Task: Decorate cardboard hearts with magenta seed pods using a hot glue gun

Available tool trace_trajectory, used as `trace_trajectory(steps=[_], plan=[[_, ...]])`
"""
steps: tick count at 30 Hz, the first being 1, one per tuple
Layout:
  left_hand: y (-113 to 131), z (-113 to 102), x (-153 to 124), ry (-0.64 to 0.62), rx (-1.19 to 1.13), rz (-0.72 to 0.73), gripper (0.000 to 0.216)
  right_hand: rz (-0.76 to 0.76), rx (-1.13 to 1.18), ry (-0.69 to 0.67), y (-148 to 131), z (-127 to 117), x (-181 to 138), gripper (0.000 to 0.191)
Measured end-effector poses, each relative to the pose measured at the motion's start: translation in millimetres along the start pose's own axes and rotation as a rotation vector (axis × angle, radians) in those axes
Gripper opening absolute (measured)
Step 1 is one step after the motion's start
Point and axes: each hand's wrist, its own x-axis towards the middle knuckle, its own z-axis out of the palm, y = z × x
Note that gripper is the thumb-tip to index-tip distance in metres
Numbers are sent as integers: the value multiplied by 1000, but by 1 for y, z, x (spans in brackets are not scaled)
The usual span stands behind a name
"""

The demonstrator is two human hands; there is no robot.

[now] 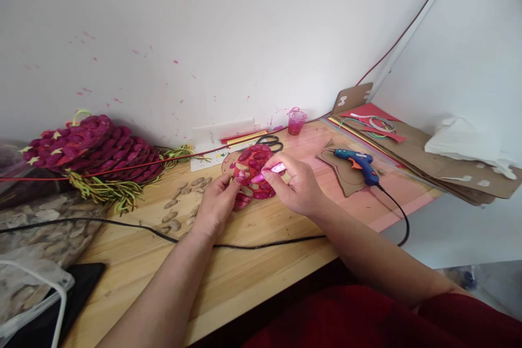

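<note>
A round red disc covered with peanut shells lies between my hands, most of its shells coloured magenta and a few on the near left still pale. My left hand is closed at the disc's left edge, thumb and finger pinching there; the fingertips look stained pink. In my right hand is a paintbrush with a white handle, its pink tip reaching down to the shells. The fingers partly cover the brush. Loose unpainted peanut shells are scattered left of the disc.
Finished-looking magenta discs with yellow-green yarn fringe are stacked at left, above a bag of shells. A cup of pink paint and scissors stand behind. At right, a blue glue gun rests on cardboard; its cord crosses the table.
</note>
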Motion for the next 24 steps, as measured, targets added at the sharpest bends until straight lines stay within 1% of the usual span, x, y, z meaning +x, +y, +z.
trace_trajectory(steps=[4,9,14,17,20,24], plan=[[-2,-5,3,8,37,41,54,-2,30,-31,-1,0,0,9],[1,-9,2,-64,18,55,42,2,40,-67,-2,-1,-1,10],[5,-10,2,-96,37,98,36,23,29,-72,-1,-1,-1,11],[3,-10,3,-85,7,133,37,29,23,-44,-2,-2,0,11],[-1,-11,5,-62,-41,155,39,34,7,21,-1,-2,1,10],[-5,-11,7,-50,-113,182,39,-2,-18,103,0,-3,2,8]])
